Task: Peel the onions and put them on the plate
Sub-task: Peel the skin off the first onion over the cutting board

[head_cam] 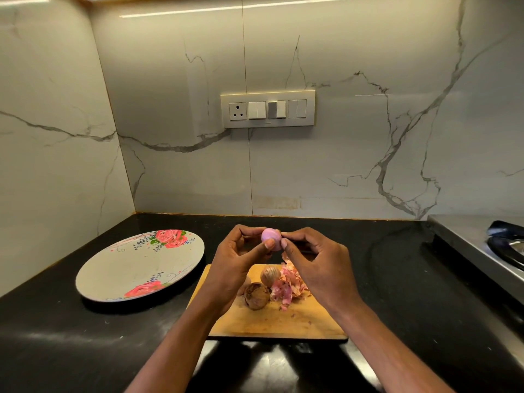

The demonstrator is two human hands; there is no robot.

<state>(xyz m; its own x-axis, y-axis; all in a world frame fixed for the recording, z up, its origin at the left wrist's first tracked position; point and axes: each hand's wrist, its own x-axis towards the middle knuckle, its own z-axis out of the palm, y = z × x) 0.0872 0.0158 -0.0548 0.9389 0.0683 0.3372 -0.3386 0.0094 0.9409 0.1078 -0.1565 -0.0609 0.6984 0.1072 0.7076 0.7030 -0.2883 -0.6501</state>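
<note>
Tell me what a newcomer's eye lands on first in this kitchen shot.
First, the pale pink peeled onion held up above the board between the left hand and right hand, which pinches at its side. Next, the rose-patterned plate lying on the black counter to the left, nothing on it. Then the two unpeeled onions beside a heap of pink skins on the board.
</note>
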